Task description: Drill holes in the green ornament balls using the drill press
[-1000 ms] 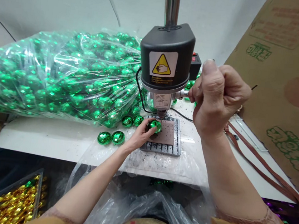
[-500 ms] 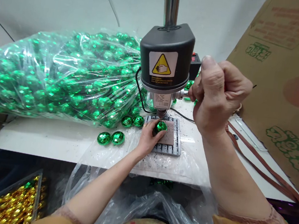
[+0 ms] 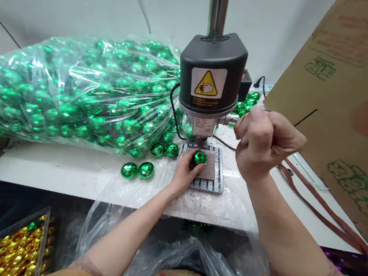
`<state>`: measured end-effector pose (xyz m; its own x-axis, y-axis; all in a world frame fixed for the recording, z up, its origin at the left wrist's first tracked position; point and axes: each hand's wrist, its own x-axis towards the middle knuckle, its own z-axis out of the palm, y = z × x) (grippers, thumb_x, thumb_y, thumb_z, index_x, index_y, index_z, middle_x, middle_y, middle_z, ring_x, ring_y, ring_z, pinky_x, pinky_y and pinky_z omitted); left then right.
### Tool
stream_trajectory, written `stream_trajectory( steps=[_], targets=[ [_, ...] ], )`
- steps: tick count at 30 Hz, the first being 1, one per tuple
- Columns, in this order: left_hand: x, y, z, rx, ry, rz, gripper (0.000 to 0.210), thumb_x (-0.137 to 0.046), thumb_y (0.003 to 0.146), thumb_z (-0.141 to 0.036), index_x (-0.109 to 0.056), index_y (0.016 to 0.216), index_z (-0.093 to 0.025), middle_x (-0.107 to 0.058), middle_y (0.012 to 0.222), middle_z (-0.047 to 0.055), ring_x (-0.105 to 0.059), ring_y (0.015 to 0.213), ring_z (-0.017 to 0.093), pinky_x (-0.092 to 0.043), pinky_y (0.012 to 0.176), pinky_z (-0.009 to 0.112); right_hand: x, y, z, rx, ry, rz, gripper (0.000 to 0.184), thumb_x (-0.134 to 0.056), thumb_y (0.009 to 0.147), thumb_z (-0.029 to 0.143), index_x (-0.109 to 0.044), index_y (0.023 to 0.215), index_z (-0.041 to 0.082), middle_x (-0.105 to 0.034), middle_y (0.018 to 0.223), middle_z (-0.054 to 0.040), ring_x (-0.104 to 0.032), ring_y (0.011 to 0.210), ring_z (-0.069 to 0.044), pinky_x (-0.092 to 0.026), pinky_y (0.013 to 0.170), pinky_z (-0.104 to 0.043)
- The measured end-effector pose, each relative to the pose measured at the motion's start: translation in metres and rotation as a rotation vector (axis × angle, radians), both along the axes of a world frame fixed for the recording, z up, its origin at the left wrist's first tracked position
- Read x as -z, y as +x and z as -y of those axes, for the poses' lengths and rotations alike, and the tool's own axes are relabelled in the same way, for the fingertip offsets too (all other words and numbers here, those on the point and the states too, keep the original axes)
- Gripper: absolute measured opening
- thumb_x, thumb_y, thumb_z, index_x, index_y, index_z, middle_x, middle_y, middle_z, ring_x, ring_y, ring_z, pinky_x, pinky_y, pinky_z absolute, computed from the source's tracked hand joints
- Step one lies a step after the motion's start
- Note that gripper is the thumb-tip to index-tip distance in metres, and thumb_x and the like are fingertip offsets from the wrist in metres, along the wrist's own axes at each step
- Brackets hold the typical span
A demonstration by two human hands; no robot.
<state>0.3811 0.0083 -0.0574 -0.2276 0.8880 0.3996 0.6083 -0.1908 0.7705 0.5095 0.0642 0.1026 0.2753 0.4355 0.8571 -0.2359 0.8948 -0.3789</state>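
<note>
My left hand (image 3: 185,170) is closed round a green faceted ball (image 3: 199,158), pinning it on the brown pad (image 3: 209,169) of the drill press base. Directly above the ball is the chuck of a black-housed drill press (image 3: 211,70); the bit's tip is hard to make out. My right hand (image 3: 263,142) is in a fist at the press's right side, wrapped round the feed lever, whose thin dark rod (image 3: 306,118) shows behind it. Two green balls (image 3: 165,150) lie left of the base, and another pair (image 3: 137,170) sits nearer the table edge.
A large clear bag of green balls (image 3: 76,94) fills the back left. More green balls (image 3: 249,102) lie behind the press. At right stands a cardboard box (image 3: 347,108), with a brown strap (image 3: 323,196) before it. Below left is a bin of gold balls (image 3: 14,247). Clear plastic (image 3: 121,219) drapes the table edge.
My right fist has come down a little with the lever, and more of the rod shows. My left hand still holds the ball on the pad. The view has shifted slightly.
</note>
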Motion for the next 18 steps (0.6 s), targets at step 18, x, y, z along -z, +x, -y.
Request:
stream_trajectory(
  steps=[18],
  targets=[
    [0.003, 0.001, 0.0, -0.001, 0.014, 0.028, 0.043, -0.071, 0.086, -0.032, -0.06, 0.126, -0.022, -0.066, 0.125, 0.009, -0.06, 0.116, 0.025, -0.047, 0.099, 0.04, 0.022, 0.002, -0.008, 0.034, 0.138, -0.027, 0.056, -0.061, 0.085, 0.023, -0.017, 0.05, 0.015, -0.021, 0.044, 0.005, -0.022, 0.038, -0.003, -0.021, 0.041, -0.025]
  ],
)
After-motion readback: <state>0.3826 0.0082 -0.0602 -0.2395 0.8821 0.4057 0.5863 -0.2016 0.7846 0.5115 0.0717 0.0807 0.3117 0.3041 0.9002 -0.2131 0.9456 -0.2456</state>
